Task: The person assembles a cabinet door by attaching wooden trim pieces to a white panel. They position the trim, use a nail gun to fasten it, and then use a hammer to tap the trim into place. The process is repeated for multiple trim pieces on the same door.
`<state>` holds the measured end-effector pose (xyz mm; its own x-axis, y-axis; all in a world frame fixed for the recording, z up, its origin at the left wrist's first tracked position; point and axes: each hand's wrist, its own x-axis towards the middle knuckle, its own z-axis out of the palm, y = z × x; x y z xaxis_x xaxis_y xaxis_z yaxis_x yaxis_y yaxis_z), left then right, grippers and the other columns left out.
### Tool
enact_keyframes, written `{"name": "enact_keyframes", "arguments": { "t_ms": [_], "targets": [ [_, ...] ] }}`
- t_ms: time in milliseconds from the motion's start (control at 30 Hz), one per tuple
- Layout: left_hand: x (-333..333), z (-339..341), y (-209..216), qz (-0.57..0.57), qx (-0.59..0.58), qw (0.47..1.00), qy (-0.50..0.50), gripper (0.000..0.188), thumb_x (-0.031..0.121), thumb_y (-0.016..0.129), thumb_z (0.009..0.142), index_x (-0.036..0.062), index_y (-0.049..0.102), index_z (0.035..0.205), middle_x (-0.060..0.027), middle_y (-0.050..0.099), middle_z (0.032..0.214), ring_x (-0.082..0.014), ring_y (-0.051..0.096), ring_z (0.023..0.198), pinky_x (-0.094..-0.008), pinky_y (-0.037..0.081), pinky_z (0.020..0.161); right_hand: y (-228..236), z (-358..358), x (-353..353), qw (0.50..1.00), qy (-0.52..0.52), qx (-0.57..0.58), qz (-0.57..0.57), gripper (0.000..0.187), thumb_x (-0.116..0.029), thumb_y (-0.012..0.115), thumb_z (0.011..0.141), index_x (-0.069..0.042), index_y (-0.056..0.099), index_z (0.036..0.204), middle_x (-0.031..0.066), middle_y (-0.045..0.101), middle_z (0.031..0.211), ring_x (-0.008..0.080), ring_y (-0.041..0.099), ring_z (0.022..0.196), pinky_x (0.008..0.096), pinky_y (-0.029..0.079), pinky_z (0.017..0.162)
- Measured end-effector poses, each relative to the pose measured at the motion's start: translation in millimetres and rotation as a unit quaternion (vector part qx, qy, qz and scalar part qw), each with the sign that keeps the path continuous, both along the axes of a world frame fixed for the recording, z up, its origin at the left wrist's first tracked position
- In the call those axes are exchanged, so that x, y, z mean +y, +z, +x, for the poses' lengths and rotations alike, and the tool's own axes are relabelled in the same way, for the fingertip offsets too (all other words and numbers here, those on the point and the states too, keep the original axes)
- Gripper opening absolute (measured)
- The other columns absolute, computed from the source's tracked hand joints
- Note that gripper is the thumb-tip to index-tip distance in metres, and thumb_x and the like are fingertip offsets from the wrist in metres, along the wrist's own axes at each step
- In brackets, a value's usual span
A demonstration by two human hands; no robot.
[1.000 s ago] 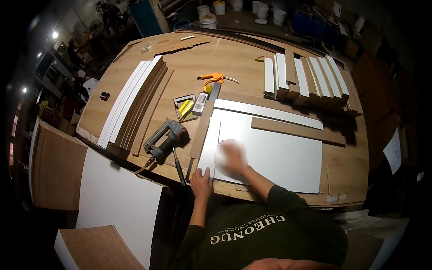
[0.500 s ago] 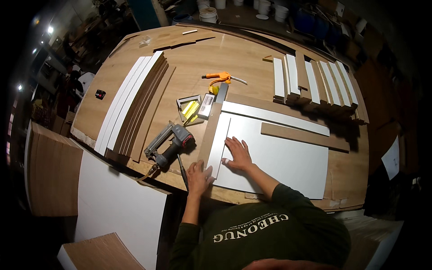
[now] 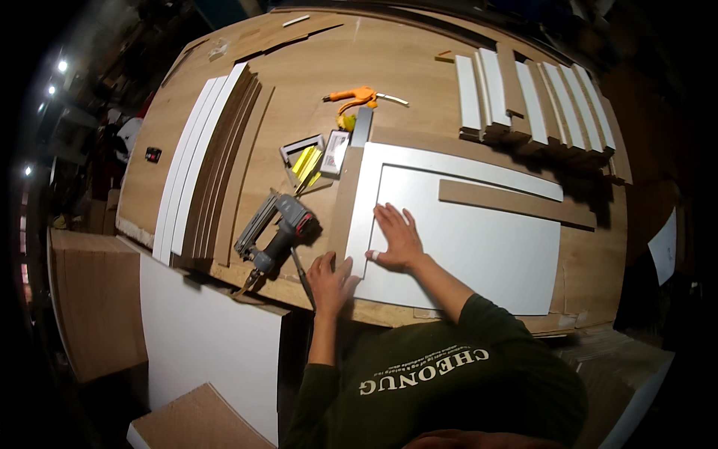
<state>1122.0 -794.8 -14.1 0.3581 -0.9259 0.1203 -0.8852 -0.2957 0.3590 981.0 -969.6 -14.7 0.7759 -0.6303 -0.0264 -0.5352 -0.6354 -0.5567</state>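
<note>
**Both hands flat at the near-left corner of the white panel**

Head view: The wooden workbench [image 3: 419,67] fills the middle of the picture, its near edge running just in front of the person's chest. A large white panel [image 3: 479,247] lies flat on the bench, its near edge close to the bench edge and its right edge stopping short of the bench's right side, where bare wood shows. A white strip [image 3: 364,202] lies along the panel's left edge, and a brown strip [image 3: 345,202] lies just beside it on the outside. A longer brown strip [image 3: 516,203] rests at a slant on top of the panel near its far side.

Left of the strips the room is tight: a grey nail gun [image 3: 278,230] lies near the bench edge, just beside the left hand [image 3: 329,283]. Beyond it sit a small open box with yellow pieces [image 3: 305,161] and an orange-handled tool [image 3: 357,96]. A stack of long white and brown boards [image 3: 213,161] lines the left side; a row of short white and brown boards [image 3: 535,101] lines the far right. The middle of the bench beyond the panel is open.

The right hand [image 3: 396,238] lies palm down, fingers spread, on the panel's near-left area, grasping nothing. The left hand rests at the near end of the brown strip, fingers extended forward, open and not closed around anything. Both forearms come up from the lower edge, the right one angled left.
</note>
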Motion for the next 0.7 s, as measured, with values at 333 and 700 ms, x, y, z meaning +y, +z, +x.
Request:
{"name": "enact_keyframes", "arguments": {
  "t_ms": [333,700],
  "targets": [
    [0,94,-9,-0.033,-0.100,0.974,0.201,0.067,0.011,0.071,0.073,0.0094,0.044,0.134,-0.0170,0.046,0.129,-0.0354,0.042,0.118,-0.0487,0.035,0.097,5,3,1,1.000,-0.004,0.022,-0.015,0.095,-0.051,0.066,0.072,-0.004,0.028,0.145,0.0132,0.029,0.150,0.0247,0.019,0.142,0.0442,0.006,0.117],
    [-50,162,22,0.123,0.007,0.977,0.175,0.087,0.020,0.075,0.060,0.0077,0.034,0.136,-0.0219,0.063,0.108,-0.0424,0.059,0.098,-0.0469,0.048,0.086,-5,-3,-4,1.000,0.002,0.010,-0.012,0.097,-0.054,0.064,0.073,-0.006,0.024,0.147,0.0075,0.020,0.155,0.0225,0.016,0.143,0.0441,0.008,0.117]
  ]
}}
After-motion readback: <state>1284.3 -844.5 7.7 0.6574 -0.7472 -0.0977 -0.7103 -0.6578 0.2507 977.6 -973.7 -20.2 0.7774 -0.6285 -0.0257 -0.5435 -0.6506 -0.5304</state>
